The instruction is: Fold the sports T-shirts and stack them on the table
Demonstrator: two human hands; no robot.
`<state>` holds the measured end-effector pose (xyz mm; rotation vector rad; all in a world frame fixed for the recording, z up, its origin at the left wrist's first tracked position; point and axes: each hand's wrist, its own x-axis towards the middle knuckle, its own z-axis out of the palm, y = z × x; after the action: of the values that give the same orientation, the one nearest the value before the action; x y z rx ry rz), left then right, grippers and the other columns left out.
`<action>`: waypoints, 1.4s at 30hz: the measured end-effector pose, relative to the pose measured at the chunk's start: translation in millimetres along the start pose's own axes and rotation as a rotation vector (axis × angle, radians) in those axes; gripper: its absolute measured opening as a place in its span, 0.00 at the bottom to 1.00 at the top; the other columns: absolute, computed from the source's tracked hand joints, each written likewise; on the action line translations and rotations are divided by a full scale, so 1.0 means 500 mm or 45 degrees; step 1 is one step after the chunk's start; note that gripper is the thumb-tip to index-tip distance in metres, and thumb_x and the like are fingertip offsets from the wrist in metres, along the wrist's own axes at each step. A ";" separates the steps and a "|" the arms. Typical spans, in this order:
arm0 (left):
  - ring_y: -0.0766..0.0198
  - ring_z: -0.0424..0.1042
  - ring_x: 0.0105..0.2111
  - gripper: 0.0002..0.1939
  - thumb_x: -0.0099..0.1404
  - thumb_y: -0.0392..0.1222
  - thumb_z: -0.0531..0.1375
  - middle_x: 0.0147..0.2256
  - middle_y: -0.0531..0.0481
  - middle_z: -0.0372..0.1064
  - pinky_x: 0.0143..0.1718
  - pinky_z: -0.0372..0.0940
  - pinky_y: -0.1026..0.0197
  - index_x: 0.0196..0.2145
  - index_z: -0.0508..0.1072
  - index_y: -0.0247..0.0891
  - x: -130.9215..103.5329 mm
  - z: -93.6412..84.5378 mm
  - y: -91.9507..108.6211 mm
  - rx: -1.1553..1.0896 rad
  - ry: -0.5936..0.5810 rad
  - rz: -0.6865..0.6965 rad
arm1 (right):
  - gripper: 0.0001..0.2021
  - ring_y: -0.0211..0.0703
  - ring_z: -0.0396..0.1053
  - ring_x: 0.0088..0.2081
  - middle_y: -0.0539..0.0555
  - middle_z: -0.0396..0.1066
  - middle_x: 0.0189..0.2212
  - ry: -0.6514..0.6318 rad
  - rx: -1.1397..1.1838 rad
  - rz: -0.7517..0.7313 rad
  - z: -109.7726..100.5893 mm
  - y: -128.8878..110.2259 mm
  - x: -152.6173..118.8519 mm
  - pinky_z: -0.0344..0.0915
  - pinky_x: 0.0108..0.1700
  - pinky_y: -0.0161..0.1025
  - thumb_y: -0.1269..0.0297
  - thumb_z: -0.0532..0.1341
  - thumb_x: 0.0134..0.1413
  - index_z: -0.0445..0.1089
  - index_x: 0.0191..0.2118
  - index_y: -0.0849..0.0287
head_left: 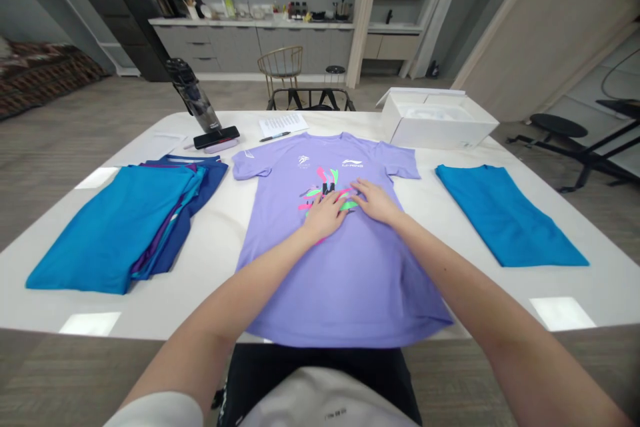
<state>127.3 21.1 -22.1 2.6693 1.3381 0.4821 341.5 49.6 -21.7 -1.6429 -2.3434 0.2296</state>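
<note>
A purple T-shirt [345, 273] lies spread out, front side up, with its collar away from me and its hem at the table's near edge. My left hand [326, 215] rests on the colourful print at the chest, fingers spread. Just to its right, my right hand [374, 201] lies on the same print with its fingers apart. Neither hand grips the cloth. To the left is a stack of folded blue and purple clothes [107, 227]. A single folded blue garment [513, 217] lies on the right.
The white table [215, 240] also bears a handheld vacuum [200, 103] at the back left, a printed sheet [283, 123] with a pen [275, 137], and an open white box [440, 121] at the back right. Chairs stand behind it.
</note>
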 end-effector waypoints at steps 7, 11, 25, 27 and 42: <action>0.49 0.46 0.72 0.33 0.75 0.61 0.45 0.72 0.41 0.48 0.71 0.39 0.36 0.70 0.57 0.43 -0.117 -0.016 0.043 0.049 -0.167 -0.088 | 0.30 0.64 0.46 0.72 0.57 0.48 0.73 -0.119 -0.191 0.111 0.026 -0.061 -0.142 0.41 0.66 0.76 0.43 0.42 0.71 0.53 0.72 0.46; 0.48 0.45 0.72 0.34 0.74 0.62 0.44 0.72 0.42 0.46 0.70 0.37 0.34 0.70 0.56 0.43 -0.167 -0.019 0.106 0.034 -0.213 -0.061 | 0.31 0.67 0.46 0.72 0.61 0.48 0.73 -0.101 -0.262 0.187 0.002 -0.030 -0.218 0.45 0.67 0.72 0.44 0.43 0.71 0.54 0.72 0.50; 0.57 0.67 0.57 0.17 0.75 0.48 0.53 0.57 0.45 0.70 0.61 0.59 0.53 0.55 0.73 0.42 -0.258 -0.012 0.319 -0.118 -0.156 0.355 | 0.12 0.44 0.73 0.37 0.53 0.75 0.35 -0.130 0.138 0.043 -0.120 -0.088 -0.540 0.67 0.43 0.39 0.55 0.63 0.61 0.76 0.46 0.56; 0.57 0.69 0.53 0.16 0.75 0.49 0.53 0.52 0.45 0.71 0.56 0.61 0.54 0.52 0.75 0.42 -0.273 -0.020 0.327 -0.094 -0.141 0.348 | 0.13 0.46 0.73 0.40 0.54 0.75 0.37 -0.147 0.148 0.019 -0.121 -0.096 -0.570 0.67 0.45 0.40 0.55 0.65 0.60 0.76 0.46 0.56; 0.58 0.71 0.46 0.12 0.75 0.44 0.53 0.42 0.48 0.73 0.49 0.64 0.57 0.44 0.76 0.41 -0.321 -0.043 0.308 -0.068 -0.175 0.314 | 0.12 0.50 0.71 0.48 0.58 0.73 0.45 -0.094 0.016 -0.044 -0.131 -0.072 -0.612 0.67 0.51 0.44 0.58 0.60 0.66 0.73 0.49 0.57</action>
<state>147.5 -200.7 -0.9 2.7789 0.9519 0.3452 427.7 -251.6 11.2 -1.6129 -2.4176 0.3025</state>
